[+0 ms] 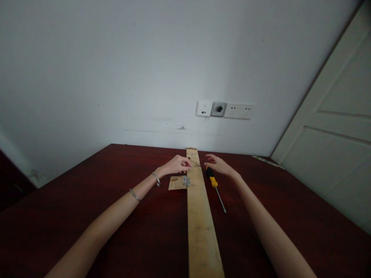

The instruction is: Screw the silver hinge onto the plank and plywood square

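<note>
A long pale wooden board runs away from me across the dark red table. My left hand is over the board's left edge, thumb and fingertips pinched together; whatever they hold is too small to make out. Just below that hand, a silver metal hinge lies across the board's edge and a short flat piece of wood. Right of the board, my right hand is open with its fingers apart, close to the handle end of a black-and-yellow screwdriver. The screwdriver's shaft points toward me.
The dark red tabletop meets a white wall at the back. Wall sockets sit above the table. At the far right edge lies a thin flat strip, beside a white panelled door.
</note>
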Demonstrator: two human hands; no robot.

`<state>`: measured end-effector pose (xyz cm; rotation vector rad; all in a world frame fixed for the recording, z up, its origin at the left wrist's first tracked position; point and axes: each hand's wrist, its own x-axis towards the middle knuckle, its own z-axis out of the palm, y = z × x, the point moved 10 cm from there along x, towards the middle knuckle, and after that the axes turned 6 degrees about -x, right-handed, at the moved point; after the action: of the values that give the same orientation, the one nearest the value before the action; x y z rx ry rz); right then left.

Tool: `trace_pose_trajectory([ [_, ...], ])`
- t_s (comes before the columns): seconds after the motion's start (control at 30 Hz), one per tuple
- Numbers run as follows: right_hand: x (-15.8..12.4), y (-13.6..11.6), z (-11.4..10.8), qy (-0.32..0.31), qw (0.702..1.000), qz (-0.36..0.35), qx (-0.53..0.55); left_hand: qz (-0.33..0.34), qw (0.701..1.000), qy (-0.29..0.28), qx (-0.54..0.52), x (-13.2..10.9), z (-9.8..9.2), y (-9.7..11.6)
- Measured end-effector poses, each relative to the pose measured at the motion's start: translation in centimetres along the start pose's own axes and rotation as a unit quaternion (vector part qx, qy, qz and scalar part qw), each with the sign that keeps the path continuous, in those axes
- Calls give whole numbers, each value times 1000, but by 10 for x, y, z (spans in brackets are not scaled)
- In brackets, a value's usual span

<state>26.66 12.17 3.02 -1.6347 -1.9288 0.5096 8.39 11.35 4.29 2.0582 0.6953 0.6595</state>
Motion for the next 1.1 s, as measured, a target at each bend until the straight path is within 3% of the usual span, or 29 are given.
trace_pose_trajectory([
  [0.2, 1, 3, -5, 5, 1000, 0, 0, 51, 996, 55, 53, -1, -13, 18],
  [0.33, 4, 4, -4, 0, 1000, -4, 11, 38, 986, 103, 129, -5, -43, 13],
  [0.4, 6, 6, -3, -1, 1000, -7, 17, -15, 974, 113, 195, -10, -67, -1],
  [0.53, 8, 11, -1, -8, 1000, -8, 23, -180, 934, 106, 290, -38, -131, -42],
  [0.67, 10, 17, -2, -14, 1000, -4, 19, -277, 892, 125, 334, -85, -196, -69],
  [0.77, 10, 19, -3, -22, 1000, 0, 19, -351, 860, 128, 348, -129, -230, -90],
  [0.93, 8, 21, -4, -37, 999, 7, 23, -461, 828, 86, 307, -191, -247, -122],
  [1.1, 4, 23, -3, -49, 998, 22, 25, -468, 837, 75, 273, -212, -247, -131],
])
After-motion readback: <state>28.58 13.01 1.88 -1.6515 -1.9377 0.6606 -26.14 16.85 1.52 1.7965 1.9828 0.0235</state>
